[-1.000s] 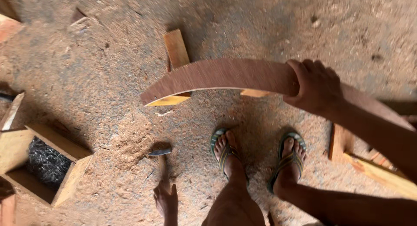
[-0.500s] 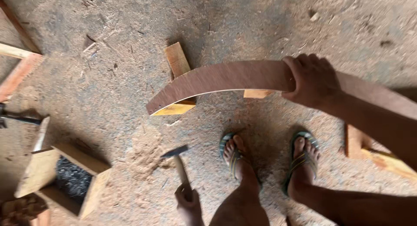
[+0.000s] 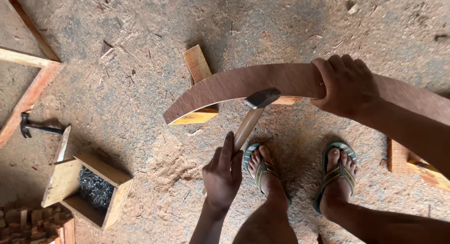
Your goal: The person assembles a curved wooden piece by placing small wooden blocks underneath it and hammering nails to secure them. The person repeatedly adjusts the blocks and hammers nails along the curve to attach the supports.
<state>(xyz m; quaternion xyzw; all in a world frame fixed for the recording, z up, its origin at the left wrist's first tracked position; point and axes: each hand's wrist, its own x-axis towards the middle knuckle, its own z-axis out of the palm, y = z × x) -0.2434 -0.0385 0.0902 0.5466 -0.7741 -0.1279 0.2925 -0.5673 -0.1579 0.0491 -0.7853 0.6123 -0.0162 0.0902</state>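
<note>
The left hand (image 3: 224, 173) is seen low in the view, at about 6 o'clock, its forearm rising from the bottom edge. Its fingers are wrapped round the lower end of the pale wooden handle of a hammer with a dark metal head (image 3: 253, 111), the thumb laid along the handle. The handle is slanted up toward 1 o'clock, and the head is held against or just in front of the lower edge of a long, curved strip of reddish-brown wood (image 3: 243, 87); whether the two touch cannot be told.

The right hand (image 3: 346, 87) is placed at about 2 o'clock, knuckles up, the forearm running off toward 4 o'clock. It is closed over the top edge of the curved strip, with the fingers folded down over the far side.

The strip is arched from 9 o'clock of the hammer head across to the right edge. Under it, a short yellowish wooden block (image 3: 199, 68) is seen on the sawdust-covered floor (image 3: 140, 47).

Two feet in striped flip-flops (image 3: 260, 166) are planted just below the strip. At 8 o'clock an open wooden box of dark nails (image 3: 91, 187) is set on the floor, and beyond it, at 9 o'clock, a second dark hammer (image 3: 37, 127) lies beside a reddish timber frame (image 3: 26, 101).
</note>
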